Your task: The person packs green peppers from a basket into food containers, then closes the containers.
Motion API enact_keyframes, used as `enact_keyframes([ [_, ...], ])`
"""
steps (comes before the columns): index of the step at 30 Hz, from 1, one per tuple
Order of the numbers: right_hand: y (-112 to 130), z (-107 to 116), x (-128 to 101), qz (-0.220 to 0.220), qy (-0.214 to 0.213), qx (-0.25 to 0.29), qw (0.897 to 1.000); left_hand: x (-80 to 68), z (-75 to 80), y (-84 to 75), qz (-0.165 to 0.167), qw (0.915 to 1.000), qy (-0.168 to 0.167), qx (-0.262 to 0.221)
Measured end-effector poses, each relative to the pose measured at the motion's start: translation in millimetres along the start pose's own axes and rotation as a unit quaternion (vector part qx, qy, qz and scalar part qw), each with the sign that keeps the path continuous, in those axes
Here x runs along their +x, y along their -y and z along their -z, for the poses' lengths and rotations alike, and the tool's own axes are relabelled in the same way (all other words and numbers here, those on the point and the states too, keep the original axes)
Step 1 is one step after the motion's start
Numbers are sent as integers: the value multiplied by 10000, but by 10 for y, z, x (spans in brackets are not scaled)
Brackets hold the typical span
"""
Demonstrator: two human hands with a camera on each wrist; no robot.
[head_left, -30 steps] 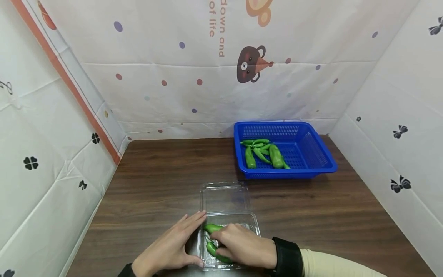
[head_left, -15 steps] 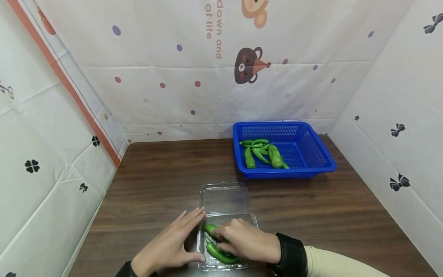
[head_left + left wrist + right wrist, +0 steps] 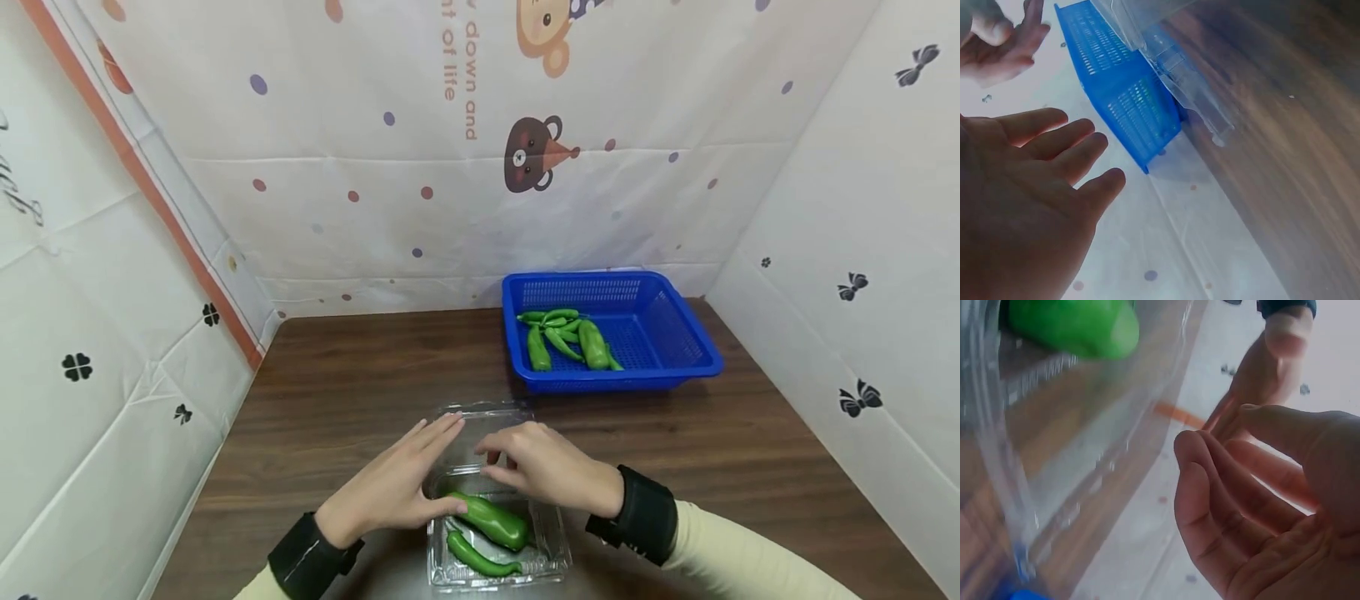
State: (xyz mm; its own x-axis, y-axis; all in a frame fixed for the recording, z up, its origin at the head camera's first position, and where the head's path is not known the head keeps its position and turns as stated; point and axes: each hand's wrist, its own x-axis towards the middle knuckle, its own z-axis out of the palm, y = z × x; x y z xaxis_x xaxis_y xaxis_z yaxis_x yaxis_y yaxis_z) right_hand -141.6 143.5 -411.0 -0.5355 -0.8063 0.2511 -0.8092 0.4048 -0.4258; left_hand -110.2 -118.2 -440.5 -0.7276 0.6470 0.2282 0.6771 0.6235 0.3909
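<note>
Clear clamshell box (image 3: 491, 533) sat near table edge; lid (image 3: 483, 429) hinged away, just beyond both hands | left hand (image 3: 397, 487) open, fingers straight | right hand (image 3: 543, 471) open, nearer lid | two peppers (image 3: 487, 521) lay inside

Blue basket (image 3: 697, 350) sitting at back right of brown wood bench (image 3: 352, 383), holding a bunch of green peppers (image 3: 566, 337). Printed white sheets (image 3: 375, 167) hanging around as walls.

hands: right (image 3: 551, 467) left peppers (image 3: 487, 521) | both at lid (image 3: 487, 414)
</note>
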Motion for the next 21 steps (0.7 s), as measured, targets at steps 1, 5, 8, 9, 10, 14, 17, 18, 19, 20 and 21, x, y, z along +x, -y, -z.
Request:
enact_keyframes([
  [1, -31, 29, 11, 10, -51, 8, 10000, 37, 3, 3, 36, 10000, 50, -61],
  [5, -142, 144, 59, 96, -294, 61, 9995, 165, 1, 7, 177, 9994, 214, -200],
  [8, -223, 231, 89, 100, -393, 172, 9990, 258, -6, 4, 124, 9995, 231, -166],
  [9, -248, 267, 97, 79, -404, 217, 9989, 292, -8, 4, 78, 9996, 230, -133],
  [10, -280, 301, 104, 72, -418, 233, 9988, 325, -10, 3, 34, 9997, 219, -89],
  [14, -420, 469, 141, -33, -577, 109, 9983, 464, -15, -1, -148, 9997, 186, 25],
  [17, -560, 619, 180, -194, -815, -159, 9964, 582, -21, 5, -208, 9995, 215, 123],
  [18, -609, 670, 190, -282, -883, -259, 9954, 622, -26, 6, -206, 9994, 240, 169],
  [19, -665, 714, 201, -351, -948, -343, 9943, 659, -31, 8, -220, 9992, 251, 214],
  [20, -716, 759, 213, -452, -1001, -394, 9932, 693, -36, 9, -235, 9991, 265, 237],
  [21, -764, 802, 224, -561, -1020, -428, 9923, 724, -44, 10, -243, 9990, 288, 259],
])
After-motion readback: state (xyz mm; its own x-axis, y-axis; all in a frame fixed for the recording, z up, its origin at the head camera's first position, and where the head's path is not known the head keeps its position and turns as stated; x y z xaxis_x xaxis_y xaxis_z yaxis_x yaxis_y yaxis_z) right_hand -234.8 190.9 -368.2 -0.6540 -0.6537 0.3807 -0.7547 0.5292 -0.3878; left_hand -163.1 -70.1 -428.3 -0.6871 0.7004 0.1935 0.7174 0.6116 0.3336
